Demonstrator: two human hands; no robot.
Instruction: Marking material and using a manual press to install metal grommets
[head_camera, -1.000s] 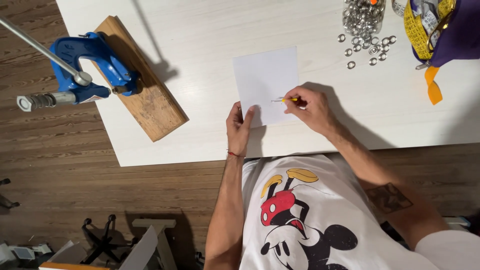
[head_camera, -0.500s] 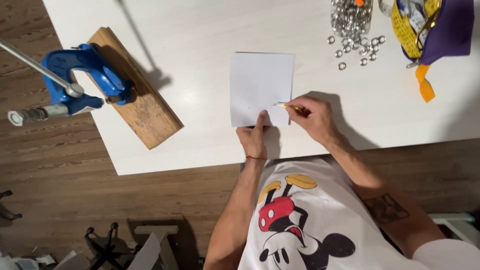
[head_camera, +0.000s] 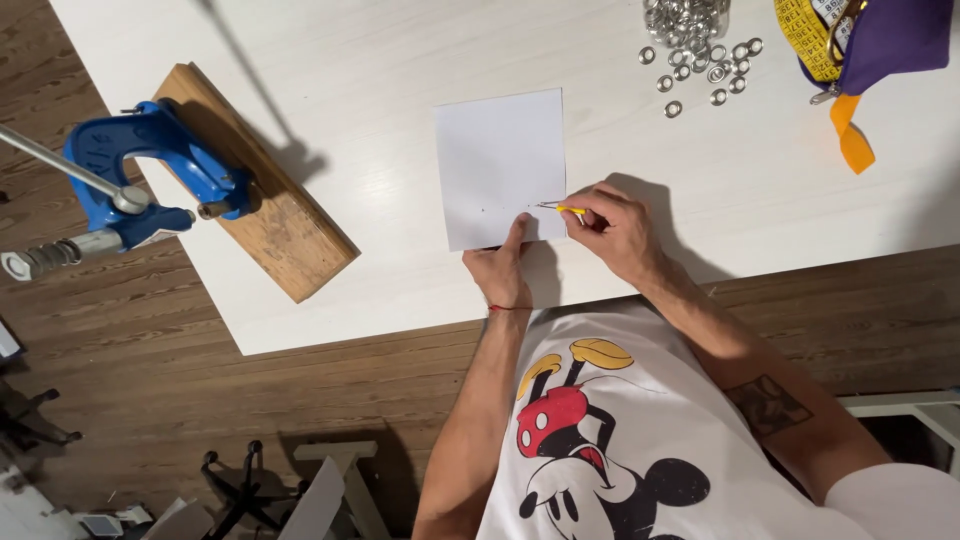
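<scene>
Paper sheet (head_camera: 502, 165), white, near-square, lies flat on the white table (head_camera: 330, 80), close to the near edge. All positions below are given relative to this sheet.

Head view, hands: left hand (head_camera: 500, 270) sits at the sheet's near edge, fingers curled, one fingertip pressed down on the lower margin, pinning it. Right hand (head_camera: 620, 230) is at the sheet's lower right corner, fingers pressed together around a thin yellow-handled tool (head_camera: 562, 209) whose fine tip touches the sheet's right edge.

Handling judgement: sheet looks very light and thin, limp rather than stiff, likely to slide on the smooth tabletop and to crease or tear if pinched hard. Best held flat by pressure near an edge, or lifted by a corner.

Head view, surroundings: far left of the sheet, a rough wooden block (head_camera: 265, 190) carries a blue cast-metal hand press (head_camera: 150, 170) with a long steel lever. Beyond the sheet's far right corner, a scatter of small shiny metal eyelets (head_camera: 700, 60), ring-shaped. Further right, purple fabric (head_camera: 890, 35) with yellow tape and an orange tab. Floor below is dark wood plank.
</scene>
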